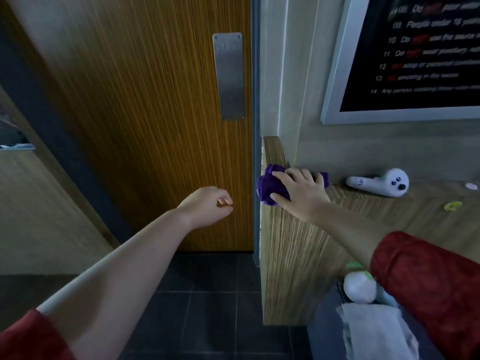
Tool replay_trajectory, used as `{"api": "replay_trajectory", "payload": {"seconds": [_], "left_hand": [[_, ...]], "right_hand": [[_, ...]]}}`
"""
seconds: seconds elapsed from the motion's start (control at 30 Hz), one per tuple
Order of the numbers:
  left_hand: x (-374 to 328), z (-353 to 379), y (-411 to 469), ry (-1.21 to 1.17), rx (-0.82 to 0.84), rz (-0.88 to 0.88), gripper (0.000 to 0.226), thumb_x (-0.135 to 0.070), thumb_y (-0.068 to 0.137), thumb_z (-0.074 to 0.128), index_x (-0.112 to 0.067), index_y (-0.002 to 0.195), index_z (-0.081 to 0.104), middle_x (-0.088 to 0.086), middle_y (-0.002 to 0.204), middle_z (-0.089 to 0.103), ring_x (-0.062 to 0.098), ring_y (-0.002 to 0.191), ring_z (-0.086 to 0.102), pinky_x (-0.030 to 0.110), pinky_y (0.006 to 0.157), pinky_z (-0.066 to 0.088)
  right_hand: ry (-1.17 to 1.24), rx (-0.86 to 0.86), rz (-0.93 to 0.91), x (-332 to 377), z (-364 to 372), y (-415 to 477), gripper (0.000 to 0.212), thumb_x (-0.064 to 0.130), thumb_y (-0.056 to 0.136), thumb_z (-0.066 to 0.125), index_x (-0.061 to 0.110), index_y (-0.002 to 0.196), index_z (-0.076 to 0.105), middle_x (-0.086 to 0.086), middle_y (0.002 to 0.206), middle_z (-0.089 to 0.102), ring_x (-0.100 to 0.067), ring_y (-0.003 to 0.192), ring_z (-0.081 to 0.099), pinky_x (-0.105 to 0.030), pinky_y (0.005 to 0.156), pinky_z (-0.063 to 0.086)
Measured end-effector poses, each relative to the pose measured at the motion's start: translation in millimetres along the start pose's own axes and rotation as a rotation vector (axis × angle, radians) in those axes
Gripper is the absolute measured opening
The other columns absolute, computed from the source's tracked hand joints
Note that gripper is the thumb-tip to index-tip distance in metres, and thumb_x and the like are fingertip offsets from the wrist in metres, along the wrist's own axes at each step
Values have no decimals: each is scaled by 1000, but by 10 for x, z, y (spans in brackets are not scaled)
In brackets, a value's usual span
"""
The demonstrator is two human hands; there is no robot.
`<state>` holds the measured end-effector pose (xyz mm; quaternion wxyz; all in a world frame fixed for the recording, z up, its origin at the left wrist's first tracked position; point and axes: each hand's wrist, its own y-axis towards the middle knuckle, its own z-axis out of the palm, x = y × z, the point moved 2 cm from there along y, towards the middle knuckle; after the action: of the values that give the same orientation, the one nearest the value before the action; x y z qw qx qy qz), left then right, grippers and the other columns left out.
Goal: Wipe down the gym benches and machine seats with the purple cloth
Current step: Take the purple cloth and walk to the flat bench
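Purple cloth: bunched into a loose wad on the far left corner of the tabletop, up against the wall, with one lump hanging over the edge beside the door. A tail of it shows past the fingers on the right.
Likely handling: soft, light and limp. It should crush to any shape and cannot break. It probably slides easily on the smooth wood-grain top, so it wants downward pressure, not a tight squeeze.
Where to hold: over the thick middle of the wad, palm on top, so that loose ends do not trail or catch on the corner.
Right hand: lies on top of the cloth, fingers spread and curved round it, thumb against its near side. The hand appears to hold the cloth while pressing it down.
Left hand: hangs in the air in front of the door, fingers loosely curled, thumb close to the forefinger, holding nothing.
Task stage: no gym bench or machine seat is in view, so the wiping itself looks still to come.
Nearby: a white seal toy lies on the tabletop well to the right of the cloth. A metal push plate is on the door.
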<state>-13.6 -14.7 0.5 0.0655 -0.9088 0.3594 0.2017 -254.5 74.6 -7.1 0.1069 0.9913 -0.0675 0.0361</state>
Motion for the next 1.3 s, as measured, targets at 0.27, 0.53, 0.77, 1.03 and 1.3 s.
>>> {"api": "replay_trajectory", "payload": {"seconds": [0.27, 0.53, 0.77, 1.03, 1.3], "left_hand": [[169, 111, 198, -33, 88, -47, 23, -40, 91, 60, -30, 110, 66, -11, 109, 58, 4, 99, 57, 29, 87, 52], [183, 68, 299, -19, 136, 26, 22, -41, 92, 58, -31, 110, 65, -12, 108, 59, 3, 95, 56, 26, 85, 51], [-19, -98, 228, -25, 158, 181, 21, -43, 92, 57, -33, 109, 65, -13, 107, 59, 3, 97, 57, 30, 86, 52], [-728, 160, -152, -100, 315, 443, 19, -41, 92, 57, -30, 102, 68, -13, 101, 61, 4, 93, 59, 27, 78, 51], [-2126, 1014, -910, -123, 464, 825, 9, -30, 85, 65, -29, 92, 70, -14, 90, 61, 5, 87, 60, 11, 72, 40]], "right_hand": [[-174, -141, -19, -36, 183, 42, 57, 63, 90, 34, 30, 137, 39, 2, 121, 57, -26, 111, 48, -50, 94, 35], [-139, -124, 76, 17, 89, -9, 50, 59, 91, 41, 26, 127, 48, -1, 112, 62, -24, 107, 52, -45, 96, 38], [200, -150, 340, 28, -4, -434, 49, 55, 93, 42, 22, 129, 47, 0, 117, 59, -22, 106, 54, -30, 73, 39], [160, -202, 707, 75, -110, -1696, 43, 61, 90, 37, 24, 107, 52, 3, 96, 60, -23, 90, 58, -33, 67, 37], [90, -217, 1000, 206, -334, -3859, 55, 68, 82, 46, 25, 117, 54, -2, 108, 62, -28, 98, 60, -35, 78, 45]]}}
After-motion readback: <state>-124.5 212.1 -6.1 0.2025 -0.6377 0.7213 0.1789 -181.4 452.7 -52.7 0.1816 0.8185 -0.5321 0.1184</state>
